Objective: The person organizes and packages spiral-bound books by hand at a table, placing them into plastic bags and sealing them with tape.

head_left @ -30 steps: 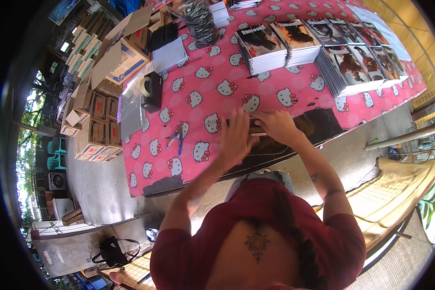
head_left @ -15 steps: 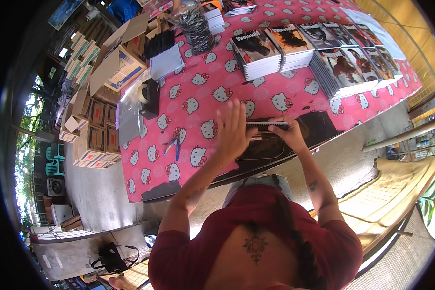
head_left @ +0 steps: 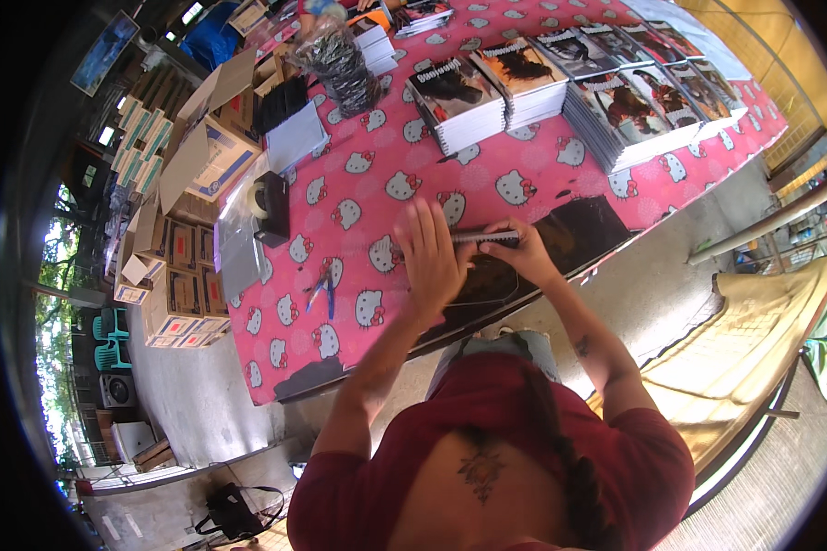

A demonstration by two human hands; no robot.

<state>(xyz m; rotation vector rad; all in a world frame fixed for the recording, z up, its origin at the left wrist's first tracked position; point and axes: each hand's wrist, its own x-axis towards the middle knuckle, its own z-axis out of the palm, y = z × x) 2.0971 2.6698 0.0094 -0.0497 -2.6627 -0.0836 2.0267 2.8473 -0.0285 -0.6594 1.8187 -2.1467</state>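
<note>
A spiral-bound notebook (head_left: 481, 237) is at the table's near edge, its coil showing as a thin row and most of its body hidden by my hands. My right hand (head_left: 524, 254) grips its right end, thumb along the coil. My left hand (head_left: 429, 253) is at the other end with fingers stretched out and thumb toward the notebook; whether the palm presses on it, I cannot tell. Bare dark tabletop (head_left: 574, 237) shows around my right hand. Blue-handled pliers (head_left: 322, 292) lie on the pink patterned tablecloth (head_left: 390, 213) to the left.
Stacks of illustrated notebooks (head_left: 538, 81) stand at the back right. A black tape dispenser (head_left: 271, 209), clear plastic sheets (head_left: 234, 220) and a plastic bag of dark coils (head_left: 340, 69) are on the left and far side. Cardboard boxes (head_left: 188, 294) stand beyond the left edge. Another person's hand (head_left: 366, 4) shows at the far end.
The whole view has shifted and tilted slightly. My right hand still grips the notebook, and my left hand stays stretched out beside it, its fingers leaning a little more to the left.
</note>
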